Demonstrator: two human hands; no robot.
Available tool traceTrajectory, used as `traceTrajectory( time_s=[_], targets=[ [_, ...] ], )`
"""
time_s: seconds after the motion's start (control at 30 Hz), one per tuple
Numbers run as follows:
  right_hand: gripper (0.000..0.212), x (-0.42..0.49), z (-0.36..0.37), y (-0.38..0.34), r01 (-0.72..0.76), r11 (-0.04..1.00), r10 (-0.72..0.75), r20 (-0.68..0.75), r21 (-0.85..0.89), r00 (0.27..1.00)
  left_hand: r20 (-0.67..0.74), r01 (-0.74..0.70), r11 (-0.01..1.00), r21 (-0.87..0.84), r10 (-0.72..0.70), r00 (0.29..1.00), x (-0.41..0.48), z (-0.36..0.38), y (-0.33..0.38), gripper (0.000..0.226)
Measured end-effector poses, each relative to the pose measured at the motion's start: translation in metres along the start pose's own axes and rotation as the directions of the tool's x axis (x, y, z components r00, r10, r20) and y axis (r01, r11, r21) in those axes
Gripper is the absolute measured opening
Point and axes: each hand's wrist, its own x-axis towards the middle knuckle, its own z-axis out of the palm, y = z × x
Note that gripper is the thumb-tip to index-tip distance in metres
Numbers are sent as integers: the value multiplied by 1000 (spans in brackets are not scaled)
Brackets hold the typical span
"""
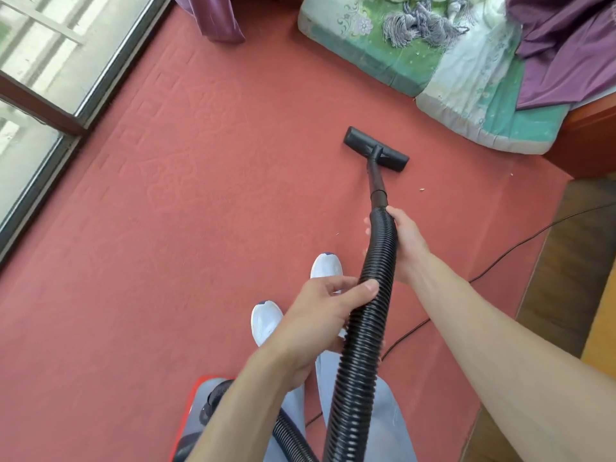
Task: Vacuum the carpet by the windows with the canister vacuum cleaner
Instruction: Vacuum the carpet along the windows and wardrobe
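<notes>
Head view: my left hand and right hand curl round the hose, floor head on the carpet near the bedding; pushed nearer, suction may grab its cloth.

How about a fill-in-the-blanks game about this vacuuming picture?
1. The left hand and right hand both hold the black ribbed ____.
2. The floor head rests on the red ____.
3. The person's shoes are ____.
Missing words: hose; carpet; white.
</notes>
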Motion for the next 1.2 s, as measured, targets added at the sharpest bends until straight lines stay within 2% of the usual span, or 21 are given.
traceTrajectory(
  time_s=[0.17,0.3,0.37,0.43,0.5,0.57,0.6,0.63,0.7,0.8,0.9,1.07,1.2],
  targets=[
    [30,-42,-5,21,-126,991,127,14,-49,992,226,66,995,71,-80,971,-28,-22,2,41],
    [31,-79,-6,37,-197,969,205,47,-148,978,446,62,993,102,-101,889,-51,-46,5,28],
    [29,-86,-6,45,-206,967,215,53,-148,975,485,67,995,78,-97,869,-59,-49,0,33],
    [25,-86,-6,52,-203,968,214,61,-145,975,472,97,995,21,-96,876,-60,-44,-8,48],
    [26,-78,-5,54,-179,976,189,75,-122,979,420,89,996,-15,-75,905,-59,-32,-16,46],
    [28,-62,-5,55,-151,978,159,48,-142,986,269,27,1000,-2,-25,963,-54,-20,-26,39],
    [29,-54,-6,55,-132,978,138,26,-158,990,179,5,1000,-2,-5,984,-51,-13,-32,42],
    [30,-46,-9,54,-102,978,104,1,-180,995,107,0,1000,-6,1,994,-47,-6,-38,46],
    [36,-33,-17,54,-46,964,45,-7,-261,999,30,-22,1000,-1,22,999,-41,8,-51,39],
    [46,-27,-30,58,-5,948,10,12,-319,1000,33,-65,998,-28,65,997,-40,24,-68,31],
    [35,-50,-48,70,-72,945,92,48,-319,995,112,-104,994,-27,106,988,-54,30,-86,38],
    [27,-103,-92,92,-196,923,251,129,-332,960,185,-71,997,9,68,980,-95,45,-112,57],
    [25,-119,-102,100,-224,920,276,126,-323,953,148,-72,996,43,65,987,-110,60,-130,47]
  ],
)
